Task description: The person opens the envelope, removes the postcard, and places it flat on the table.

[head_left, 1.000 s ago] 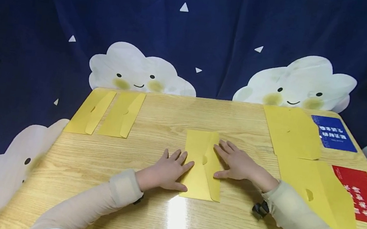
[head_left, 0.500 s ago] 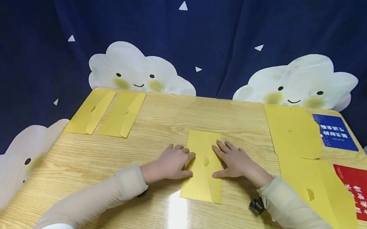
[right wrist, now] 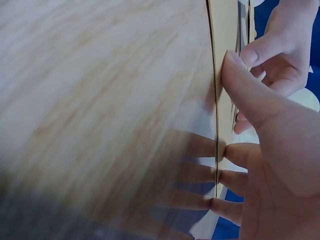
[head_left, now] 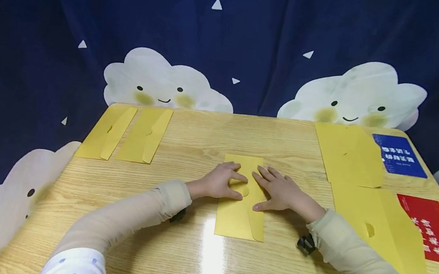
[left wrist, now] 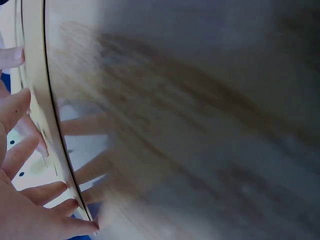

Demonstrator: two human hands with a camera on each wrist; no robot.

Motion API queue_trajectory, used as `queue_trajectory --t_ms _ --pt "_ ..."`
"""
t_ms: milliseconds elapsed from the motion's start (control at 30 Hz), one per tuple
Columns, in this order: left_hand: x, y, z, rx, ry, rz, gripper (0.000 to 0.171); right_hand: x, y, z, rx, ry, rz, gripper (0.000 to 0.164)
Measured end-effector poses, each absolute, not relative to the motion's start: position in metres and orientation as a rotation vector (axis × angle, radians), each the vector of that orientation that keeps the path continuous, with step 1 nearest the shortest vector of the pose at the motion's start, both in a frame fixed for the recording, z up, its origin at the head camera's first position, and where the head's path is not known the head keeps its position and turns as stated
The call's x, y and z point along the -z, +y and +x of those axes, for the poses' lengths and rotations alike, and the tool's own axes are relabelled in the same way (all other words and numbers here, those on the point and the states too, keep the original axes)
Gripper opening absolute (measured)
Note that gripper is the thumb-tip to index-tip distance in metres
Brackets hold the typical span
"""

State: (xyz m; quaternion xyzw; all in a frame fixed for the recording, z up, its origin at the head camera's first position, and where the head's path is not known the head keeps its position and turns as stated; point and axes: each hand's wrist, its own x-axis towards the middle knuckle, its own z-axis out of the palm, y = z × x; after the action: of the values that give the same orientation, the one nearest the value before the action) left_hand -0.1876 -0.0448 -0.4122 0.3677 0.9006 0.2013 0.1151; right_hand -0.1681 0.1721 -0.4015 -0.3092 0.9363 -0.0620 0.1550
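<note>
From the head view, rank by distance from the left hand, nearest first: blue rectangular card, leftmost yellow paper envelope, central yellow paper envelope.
1. Central yellow paper envelope, partly beneath the left hand.
2. Leftmost yellow paper envelope, far left.
3. Blue rectangular card, far right corner.

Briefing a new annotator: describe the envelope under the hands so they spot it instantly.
On the wooden table, find the middle, where the left hand and right hand rest on a slim yellow envelope. Unlike the slim pair at left and wide pair at right, only it has hands on it.
</note>
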Motion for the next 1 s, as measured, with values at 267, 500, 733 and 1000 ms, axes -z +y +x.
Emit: queue_trajectory --t_ms 267,500,733,1000 --pt "0.416 -0.041 -0.185 -0.555 2.7 1.055 0.042 0.401 0.171 -0.17 0.165 2.682 -0.887 0.093" --pt "0.42 -0.039 -0.184 -0.501 2.697 1.039 0.04 0.4 0.17 -0.169 0.175 2.671 -0.873 0.093" --pt "0.416 -0.034 -0.183 -0.49 2.708 0.995 0.037 0.401 0.17 -0.168 0.175 2.671 -0.868 0.094" --pt "0.413 -0.03 -0.184 -0.566 2.696 0.966 0.03 0.4 0.17 -0.168 0.187 2.678 -0.875 0.093"
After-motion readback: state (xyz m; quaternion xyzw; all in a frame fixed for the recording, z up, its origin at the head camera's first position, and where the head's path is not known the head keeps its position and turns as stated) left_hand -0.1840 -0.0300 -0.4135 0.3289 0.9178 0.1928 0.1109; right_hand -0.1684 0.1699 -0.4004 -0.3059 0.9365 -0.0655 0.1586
